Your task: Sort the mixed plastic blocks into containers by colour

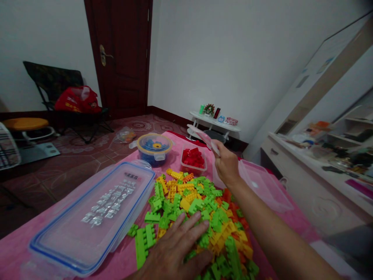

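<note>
My left hand (180, 249) lies palm down on a spread heap of toy building bricks (201, 206), mostly green and yellow with some orange. Its fingers are stretched and apart, holding nothing. Raised over the far right of the heap, my right hand (227, 161) grips a thin, pale plastic lid (205, 138), tilted and seen nearly edge-on. Just left of that hand stands a small clear box (194, 170) of red bricks (192, 156), uncovered. Farther left is a round container (154, 157) of blue bricks with a yellow-rimmed lid on it.
A long clear box lid (96, 217) with a blue seal lies left of the heap. On the right sits a clear plastic tray (265, 184). All rest on a pink-covered table (26, 249). A cluttered counter (320, 159) stands to the right, a folding chair (55, 83) far left.
</note>
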Motion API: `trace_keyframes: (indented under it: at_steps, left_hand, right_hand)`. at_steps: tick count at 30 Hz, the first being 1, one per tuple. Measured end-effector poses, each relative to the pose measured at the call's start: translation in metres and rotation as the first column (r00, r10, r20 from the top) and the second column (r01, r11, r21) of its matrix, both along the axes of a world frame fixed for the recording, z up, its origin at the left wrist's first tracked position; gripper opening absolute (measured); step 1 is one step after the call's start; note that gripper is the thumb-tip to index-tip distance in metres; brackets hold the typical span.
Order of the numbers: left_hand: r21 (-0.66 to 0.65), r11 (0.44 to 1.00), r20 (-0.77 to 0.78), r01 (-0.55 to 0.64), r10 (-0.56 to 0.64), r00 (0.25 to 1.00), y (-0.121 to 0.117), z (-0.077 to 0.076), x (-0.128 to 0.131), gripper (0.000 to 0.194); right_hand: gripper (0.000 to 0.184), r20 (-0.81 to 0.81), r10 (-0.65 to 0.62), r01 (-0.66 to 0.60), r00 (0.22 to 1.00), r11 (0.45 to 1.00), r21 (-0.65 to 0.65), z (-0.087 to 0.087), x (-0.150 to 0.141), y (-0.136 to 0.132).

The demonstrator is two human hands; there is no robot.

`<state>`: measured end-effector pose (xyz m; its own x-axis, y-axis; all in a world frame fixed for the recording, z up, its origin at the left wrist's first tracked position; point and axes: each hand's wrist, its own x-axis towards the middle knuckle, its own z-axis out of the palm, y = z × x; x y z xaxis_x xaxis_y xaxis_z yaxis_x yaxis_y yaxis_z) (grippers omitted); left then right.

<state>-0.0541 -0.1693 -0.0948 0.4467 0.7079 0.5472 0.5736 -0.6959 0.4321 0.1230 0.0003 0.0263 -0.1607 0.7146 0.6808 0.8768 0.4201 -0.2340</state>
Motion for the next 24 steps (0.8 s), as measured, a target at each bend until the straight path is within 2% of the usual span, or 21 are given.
trace_keyframes:
  at_steps: [2, 3, 5, 7, 9, 10, 12, 14, 15, 17, 19, 21, 24]
  left_hand:
    - [-0.027, 0.999, 0.023, 0.036, -0.035, 0.999, -0.004, 0.006, 0.000, 0.066]
    - [-0.017, 0.998, 0.040, 0.067, -0.066, 0.997, -0.006, 0.011, -0.002, 0.065]
    - [0.057, 0.991, 0.089, 0.123, -0.128, 0.988, -0.009, 0.027, -0.008, 0.059]
    - [0.158, 0.981, 0.150, 0.110, -0.134, 0.980, -0.011, 0.050, -0.019, 0.055]
    - [0.179, 0.984, 0.220, -0.004, -0.036, 0.975, -0.009, 0.078, -0.033, 0.058]
    - [0.164, 0.984, 0.249, -0.062, 0.020, 0.968, -0.006, 0.092, -0.041, 0.061]
    - [0.049, 0.991, 0.279, -0.124, 0.106, 0.954, 0.000, 0.114, -0.054, 0.066]
    - [-0.182, 0.981, 0.279, -0.061, 0.111, 0.954, 0.009, 0.127, -0.064, 0.066]
    - [-0.323, 0.946, 0.282, 0.006, 0.090, 0.955, 0.013, 0.129, -0.068, 0.061]
    - [-0.578, 0.805, 0.303, 0.136, 0.057, 0.951, 0.021, 0.129, -0.078, 0.045]
    - [-0.728, 0.663, 0.316, 0.173, 0.101, 0.943, 0.026, 0.125, -0.094, 0.035]
    - [-0.780, 0.618, 0.294, 0.096, 0.228, 0.928, 0.029, 0.119, -0.120, 0.033]
    - [-0.761, 0.643, 0.253, -0.087, 0.418, 0.872, 0.031, 0.106, -0.173, 0.033]
  right_hand:
    - [0.040, -0.243, -0.012, 0.019, 0.970, 0.999, 0.029, 0.009, -0.003, -0.022]
    - [0.042, -0.369, -0.002, 0.010, 0.929, 1.000, 0.021, 0.013, -0.003, -0.034]
    - [0.044, -0.586, 0.008, -0.050, 0.811, 0.997, -0.055, 0.017, -0.001, -0.060]
    - [0.043, -0.746, -0.029, -0.166, 0.665, 0.969, -0.185, 0.020, 0.007, -0.085]
    - [0.041, -0.832, -0.135, -0.299, 0.538, 0.892, -0.339, 0.021, 0.015, -0.106]
    - [0.040, -0.841, -0.196, -0.363, 0.504, 0.836, -0.412, 0.021, 0.017, -0.115]
    - [0.042, -0.823, -0.274, -0.473, 0.497, 0.710, -0.522, 0.021, 0.016, -0.131]
    - [0.046, -0.809, -0.287, -0.558, 0.512, 0.605, -0.568, 0.019, 0.007, -0.146]
    - [0.049, -0.812, -0.287, -0.599, 0.508, 0.561, -0.572, 0.017, 0.001, -0.152]
    - [0.053, -0.840, -0.275, -0.674, 0.468, 0.504, -0.540, 0.011, -0.011, -0.160]
    - [0.056, -0.874, -0.228, -0.720, 0.430, 0.497, -0.484, 0.005, -0.017, -0.163]
    - [0.057, -0.893, -0.161, -0.723, 0.421, 0.535, -0.437, 0.001, -0.013, -0.161]
    - [0.055, -0.897, -0.130, -0.687, 0.422, 0.599, -0.410, 0.001, 0.004, -0.157]
